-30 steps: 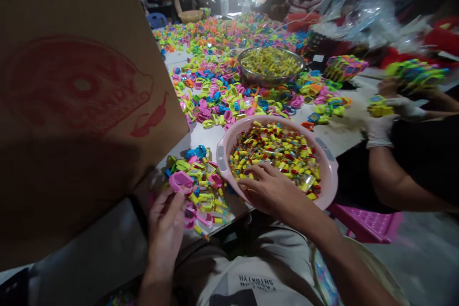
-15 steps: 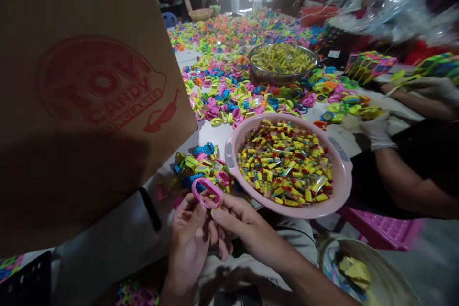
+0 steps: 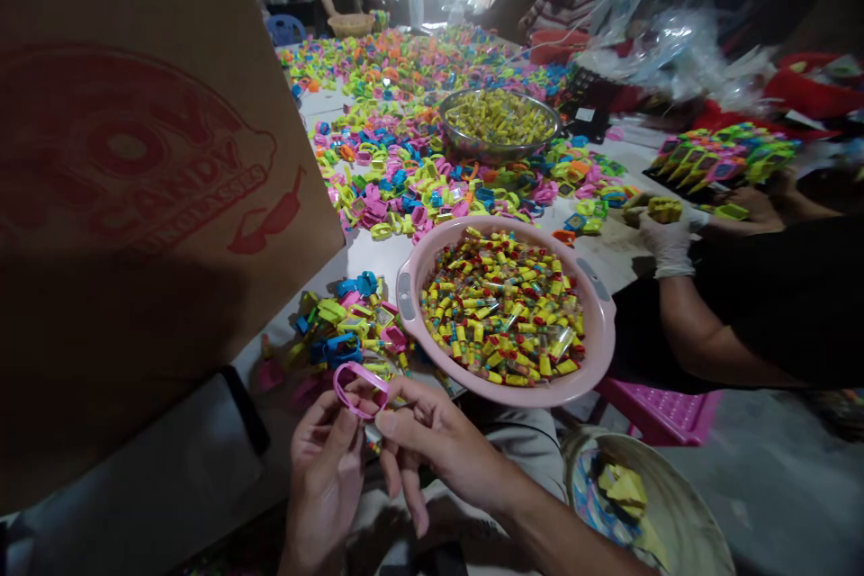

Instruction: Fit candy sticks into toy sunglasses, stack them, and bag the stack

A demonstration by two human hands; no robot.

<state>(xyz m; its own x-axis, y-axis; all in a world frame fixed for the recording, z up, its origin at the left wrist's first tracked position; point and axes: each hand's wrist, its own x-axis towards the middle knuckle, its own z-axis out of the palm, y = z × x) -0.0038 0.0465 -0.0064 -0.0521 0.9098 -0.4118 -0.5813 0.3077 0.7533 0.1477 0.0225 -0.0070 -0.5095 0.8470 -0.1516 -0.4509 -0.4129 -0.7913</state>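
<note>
At the near edge of the desk [image 3: 611, 254], both hands pinch a glossy pink plastic ring [image 3: 360, 389]: left hand [image 3: 324, 472] below it, right hand [image 3: 432, 441] beside. Just beyond sits a round pink basin [image 3: 600, 351] of small yellow capsules [image 3: 503, 310].

The ring [image 3: 360, 388] in the near hands is pink, and the near basin [image 3: 606, 351] is pale pink, filled with yellow capsules [image 3: 503, 310] flecked red and green. On the left the brown cardboard box [image 3: 135, 198] bears a red printed logo. Pink, blue, yellow-green and orange toy pieces [image 3: 405, 171] cover the white table [image 3: 378, 256], and the far metal bowl [image 3: 498, 147] is silver.
</note>
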